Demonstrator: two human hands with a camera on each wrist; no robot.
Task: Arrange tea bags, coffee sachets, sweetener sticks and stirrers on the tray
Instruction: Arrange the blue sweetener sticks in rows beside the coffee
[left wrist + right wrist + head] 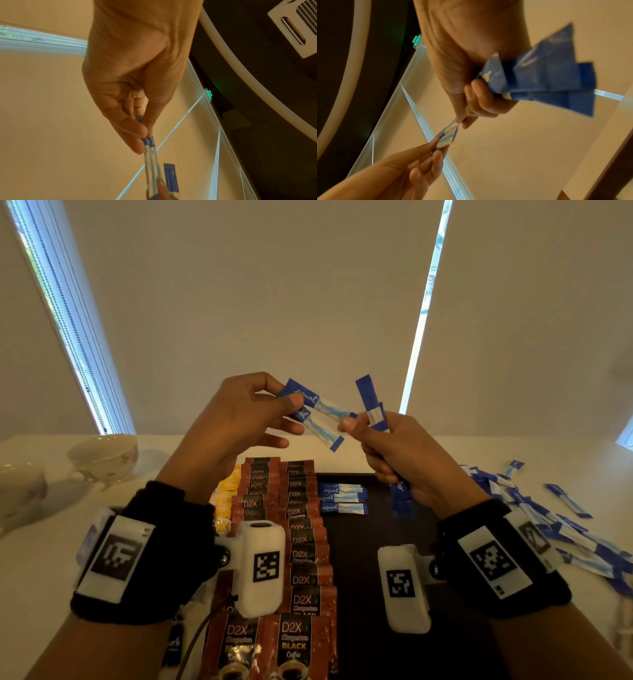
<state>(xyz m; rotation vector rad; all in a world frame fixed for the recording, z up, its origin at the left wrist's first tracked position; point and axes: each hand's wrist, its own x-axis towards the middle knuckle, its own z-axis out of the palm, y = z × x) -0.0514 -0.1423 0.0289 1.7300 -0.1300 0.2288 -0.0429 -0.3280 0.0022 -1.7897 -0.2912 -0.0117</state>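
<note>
Both hands are raised above the dark tray [370,529]. My left hand [239,412] pinches two blue and white sweetener sticks [322,412] at their blue ends; they show edge-on in the left wrist view as sweetener sticks [150,151]. My right hand [387,446] grips a bunch of sweetener sticks [371,402] in its fist, and its thumb and forefinger pinch the far end of the left hand's upper stick. The right wrist view shows that bunch [547,81] fanned out. On the tray lie rows of brown coffee sachets [301,542], yellow packets [224,494] and three sweetener sticks [340,498].
A loose heap of sweetener sticks [555,525] lies on the white table right of the tray. Two pale teacups [102,457] stand at the far left. The tray's right half is bare dark surface. Window blinds rise behind the table.
</note>
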